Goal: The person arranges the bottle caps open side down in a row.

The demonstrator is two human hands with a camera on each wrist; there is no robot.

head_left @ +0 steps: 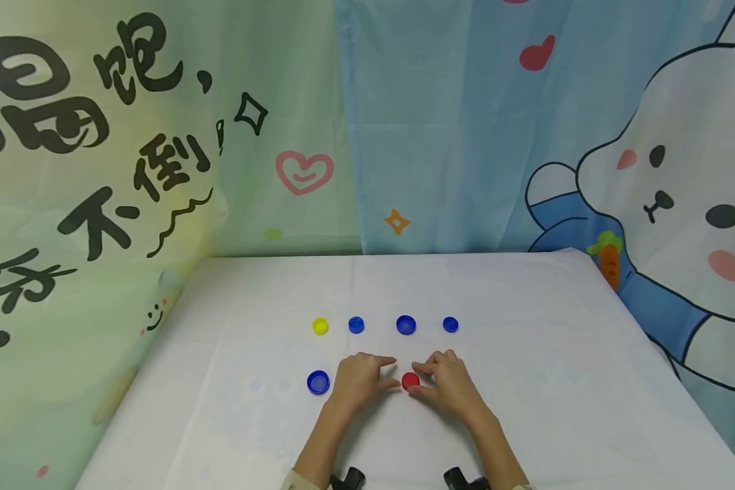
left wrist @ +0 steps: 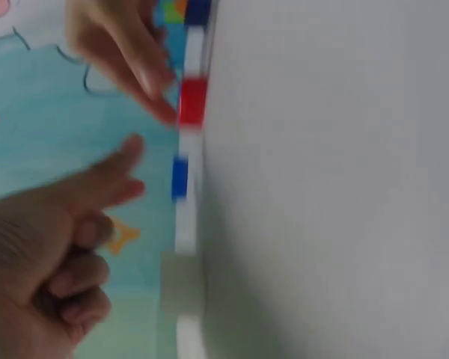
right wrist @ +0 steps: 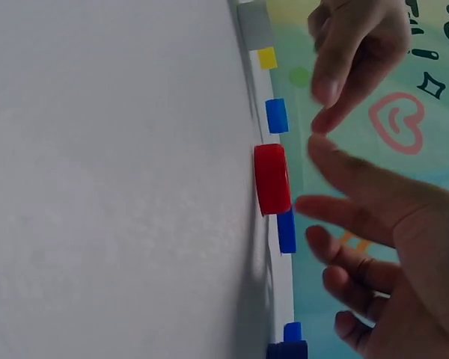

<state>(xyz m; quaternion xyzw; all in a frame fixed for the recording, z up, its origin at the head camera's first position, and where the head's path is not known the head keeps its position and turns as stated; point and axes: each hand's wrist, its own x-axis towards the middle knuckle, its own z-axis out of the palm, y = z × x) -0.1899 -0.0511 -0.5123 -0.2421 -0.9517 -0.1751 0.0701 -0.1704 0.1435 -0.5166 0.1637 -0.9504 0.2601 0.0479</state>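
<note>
A red round cap (head_left: 410,381) lies flat on the white table between the two hands. My left hand (head_left: 363,380) is on its left, thumb and index finger extended towards it, the other fingers curled in the left wrist view. On the other side is my right hand (head_left: 448,384), its thumb and index finger spread at the cap's edge. The right wrist view shows the right index fingertip (right wrist: 301,203) right beside the red cap (right wrist: 272,179), with the thumb held away from it. Neither hand grips anything.
Left of the left hand lies a large blue cap (head_left: 318,382). Farther back stand, in a row, a yellow cap (head_left: 320,326), a small blue cap (head_left: 356,324), a larger blue cap (head_left: 406,324) and another small blue cap (head_left: 450,324). A printed curtain (head_left: 429,136) hangs behind the table (head_left: 251,435).
</note>
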